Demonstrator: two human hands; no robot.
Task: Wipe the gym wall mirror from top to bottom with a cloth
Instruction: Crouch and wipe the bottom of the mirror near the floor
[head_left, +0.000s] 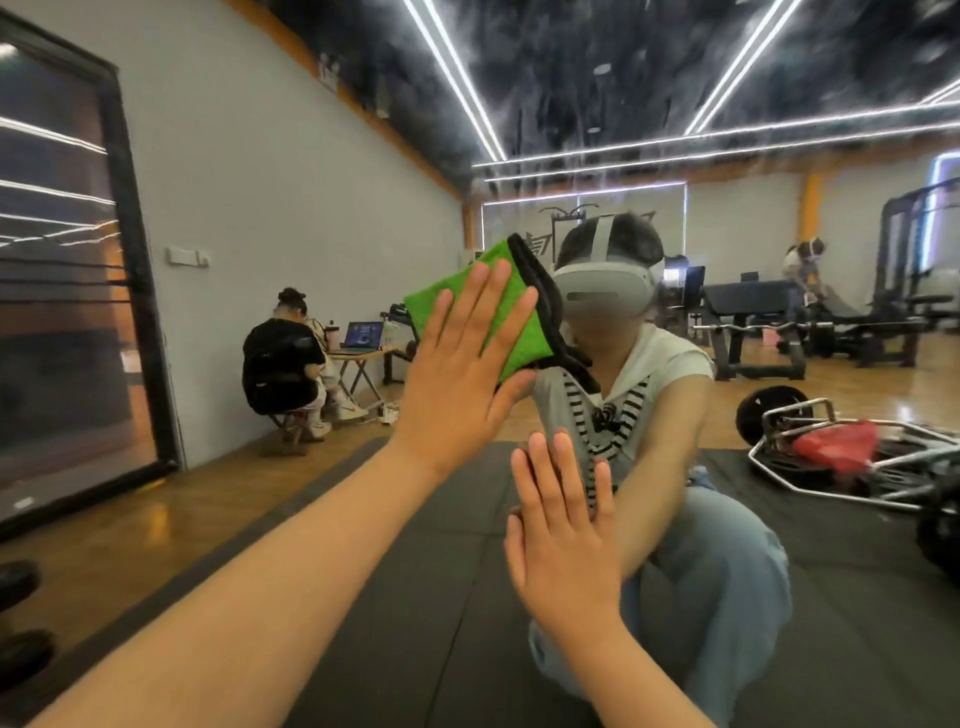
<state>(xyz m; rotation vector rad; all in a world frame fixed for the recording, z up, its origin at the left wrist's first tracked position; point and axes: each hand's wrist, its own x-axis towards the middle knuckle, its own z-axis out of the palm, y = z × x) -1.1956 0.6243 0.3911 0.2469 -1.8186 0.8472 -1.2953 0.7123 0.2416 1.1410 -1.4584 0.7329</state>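
head view: streaked mirror (571, 104) reflects weight bench (748, 301); left hand (457, 379) presses cloth (511, 340).

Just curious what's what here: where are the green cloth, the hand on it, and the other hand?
green cloth (519, 340): head view, green face near its black edge.
left hand (457, 374): head view, back of hand.
right hand (563, 545): head view, back of hand.

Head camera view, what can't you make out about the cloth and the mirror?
All head view.
Cloth: its lower left part, covered by the left hand.
Mirror: its lower end, cut off by the bottom edge.
Right hand: its palm, turned flat to the glass.
Laptop screen: too small to read.
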